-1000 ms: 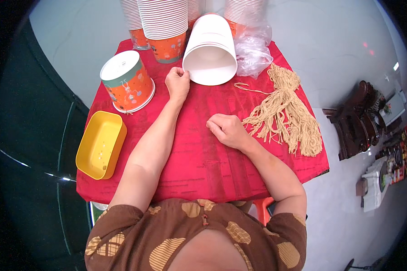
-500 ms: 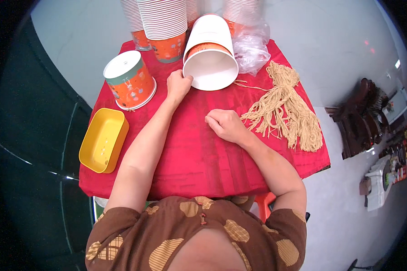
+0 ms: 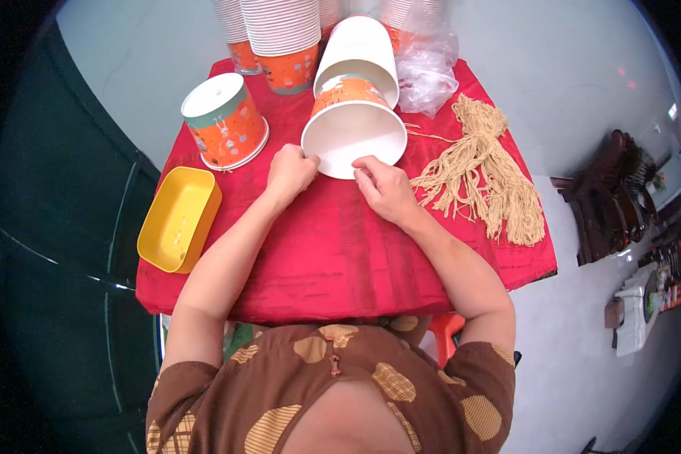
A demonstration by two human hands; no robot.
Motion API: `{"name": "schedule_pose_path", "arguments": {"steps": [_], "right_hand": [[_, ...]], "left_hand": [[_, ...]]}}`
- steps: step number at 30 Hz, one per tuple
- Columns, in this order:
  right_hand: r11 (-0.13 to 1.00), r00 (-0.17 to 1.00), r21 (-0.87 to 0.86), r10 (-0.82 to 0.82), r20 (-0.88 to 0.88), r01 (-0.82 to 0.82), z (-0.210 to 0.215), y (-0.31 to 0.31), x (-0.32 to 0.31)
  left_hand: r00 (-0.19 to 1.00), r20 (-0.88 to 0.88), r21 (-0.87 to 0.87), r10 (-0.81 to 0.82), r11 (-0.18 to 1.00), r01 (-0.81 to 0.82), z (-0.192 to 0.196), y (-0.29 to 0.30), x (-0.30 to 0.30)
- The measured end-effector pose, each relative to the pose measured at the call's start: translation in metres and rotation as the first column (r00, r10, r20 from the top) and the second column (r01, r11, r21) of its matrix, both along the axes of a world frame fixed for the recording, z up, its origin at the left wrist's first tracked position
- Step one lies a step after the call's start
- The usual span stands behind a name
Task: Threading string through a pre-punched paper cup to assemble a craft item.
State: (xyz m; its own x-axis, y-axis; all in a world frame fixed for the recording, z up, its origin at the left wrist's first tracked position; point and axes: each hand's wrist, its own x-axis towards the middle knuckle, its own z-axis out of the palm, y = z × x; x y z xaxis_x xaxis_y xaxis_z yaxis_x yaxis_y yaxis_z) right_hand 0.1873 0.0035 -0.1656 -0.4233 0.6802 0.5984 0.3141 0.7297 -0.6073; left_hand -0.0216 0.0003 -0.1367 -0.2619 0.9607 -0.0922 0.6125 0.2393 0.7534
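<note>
orange-and-white paper tub (image 3: 353, 125) lying on its side, empty white mouth between both hands | left hand (image 3: 290, 171) curled, pinching its rim | right hand (image 3: 384, 185) fingertips closed on rim | red cloth (image 3: 333, 250) bare below hands | cream twine bundle (image 3: 486, 170) right of right hand | empty yellow plastic tray (image 3: 178, 219) left of left hand

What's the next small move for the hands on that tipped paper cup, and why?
Probably pinch the rim and draw the paper cup closer. It lies tipped, mouth toward the person, and the left hand and right hand both sit at its rim, neither clearly gripping.
</note>
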Motion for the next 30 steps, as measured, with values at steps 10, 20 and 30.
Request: {"name": "schedule_pose_path", "arguments": {"steps": [10, 20, 30], "right_hand": [[0.999, 0.997, -0.04, 0.034, -0.067, -0.037, 0.011, -0.007, 0.003], [0.975, 0.989, 0.182, 0.115, 0.093, -0.13, 0.012, -0.034, -0.019], [0.907, 0.976, 0.408, 0.01, 0.217, -0.1, 0.013, -0.033, -0.02]], "left_hand": [[0.892, -0.431, 0.067, -0.136, 0.981, 0.181, -0.006, -0.062, 0.014], [0.767, -0.62, 0.364, -0.163, 0.806, 0.466, -0.028, -0.088, 0.031], [0.72, -0.647, 0.301, -0.252, 0.783, 0.545, -0.024, -0.089, 0.029]]}}
